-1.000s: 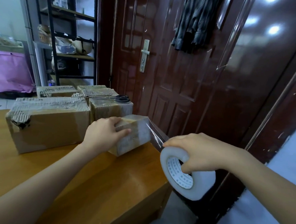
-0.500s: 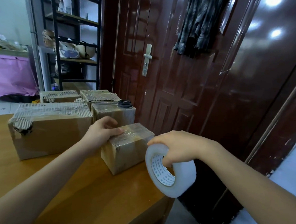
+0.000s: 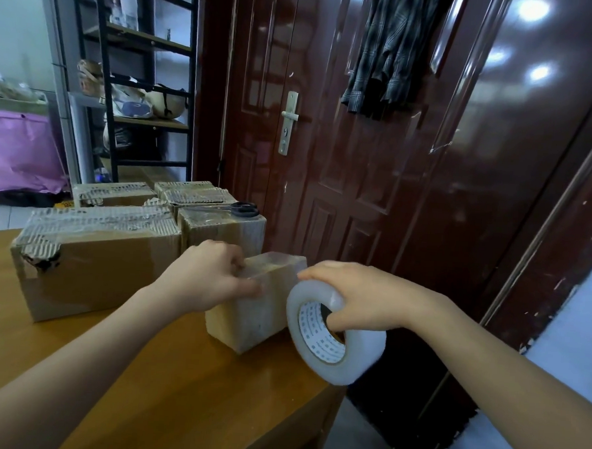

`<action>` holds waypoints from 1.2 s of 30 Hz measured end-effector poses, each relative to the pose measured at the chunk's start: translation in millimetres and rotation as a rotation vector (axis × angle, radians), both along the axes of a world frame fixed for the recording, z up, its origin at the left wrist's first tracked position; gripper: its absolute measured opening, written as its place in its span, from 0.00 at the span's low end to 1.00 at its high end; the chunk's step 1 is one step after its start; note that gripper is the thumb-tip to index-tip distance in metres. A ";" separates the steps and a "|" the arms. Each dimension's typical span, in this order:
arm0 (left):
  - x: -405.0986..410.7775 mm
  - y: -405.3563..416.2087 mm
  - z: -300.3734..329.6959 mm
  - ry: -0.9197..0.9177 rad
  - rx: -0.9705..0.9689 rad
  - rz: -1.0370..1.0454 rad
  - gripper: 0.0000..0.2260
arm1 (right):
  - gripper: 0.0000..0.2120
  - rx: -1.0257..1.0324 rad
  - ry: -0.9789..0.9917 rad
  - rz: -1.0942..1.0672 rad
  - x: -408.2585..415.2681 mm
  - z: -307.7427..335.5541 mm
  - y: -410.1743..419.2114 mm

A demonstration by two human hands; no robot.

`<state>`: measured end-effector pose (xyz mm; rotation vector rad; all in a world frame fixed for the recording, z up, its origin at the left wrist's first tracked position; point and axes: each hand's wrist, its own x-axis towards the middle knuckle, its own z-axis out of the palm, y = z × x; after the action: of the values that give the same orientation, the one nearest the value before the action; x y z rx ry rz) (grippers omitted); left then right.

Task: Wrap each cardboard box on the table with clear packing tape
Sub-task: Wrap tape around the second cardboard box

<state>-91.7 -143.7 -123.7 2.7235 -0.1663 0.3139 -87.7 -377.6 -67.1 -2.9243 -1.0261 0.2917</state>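
Note:
A small cardboard box (image 3: 259,311), glossy with clear tape, stands near the right edge of the wooden table (image 3: 162,389). My left hand (image 3: 206,278) grips its upper left side, fingers curled over the top edge. My right hand (image 3: 356,299) holds a big roll of clear packing tape (image 3: 333,343), fingers through its core. The roll sits right against the box's right face. A large torn box (image 3: 97,262) lies to the left, with three more boxes (image 3: 219,230) behind it.
Black-handled scissors (image 3: 240,209) lie on top of a rear box. A dark red door (image 3: 360,142) stands close behind the table, with a shirt hanging on it. A black shelf rack (image 3: 141,79) stands at the back left. The table's right edge drops off under the roll.
The stretched strip of tape has closed up: my right hand brought the roll from out to the right in against the box. The box turned upright under my left hand.

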 end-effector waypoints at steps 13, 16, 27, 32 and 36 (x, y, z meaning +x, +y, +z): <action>16.1 -2.3 -33.6 -0.371 -0.388 0.027 0.11 | 0.05 0.867 -0.465 -0.146 57.4 29.1 58.6; 14.5 -4.1 -35.9 -0.403 -0.146 -0.071 0.13 | 0.15 0.967 -0.622 -0.100 69.9 28.7 71.9; 16.8 -0.6 -65.0 -0.401 0.193 -0.013 0.31 | 0.18 1.091 -0.886 -0.022 72.7 -35.1 62.5; 17.3 -1.7 -65.4 -0.409 0.201 -0.001 0.31 | 0.25 1.062 -0.922 -0.013 71.2 -73.6 54.3; 17.8 -3.7 -64.6 -0.388 0.203 0.008 0.30 | 0.32 1.052 -0.878 -0.034 70.0 -91.2 52.9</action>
<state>-73.9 -147.3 -188.3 2.8308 -0.3080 0.8703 -17.8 -324.7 -158.3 -1.9919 -0.7614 -1.2222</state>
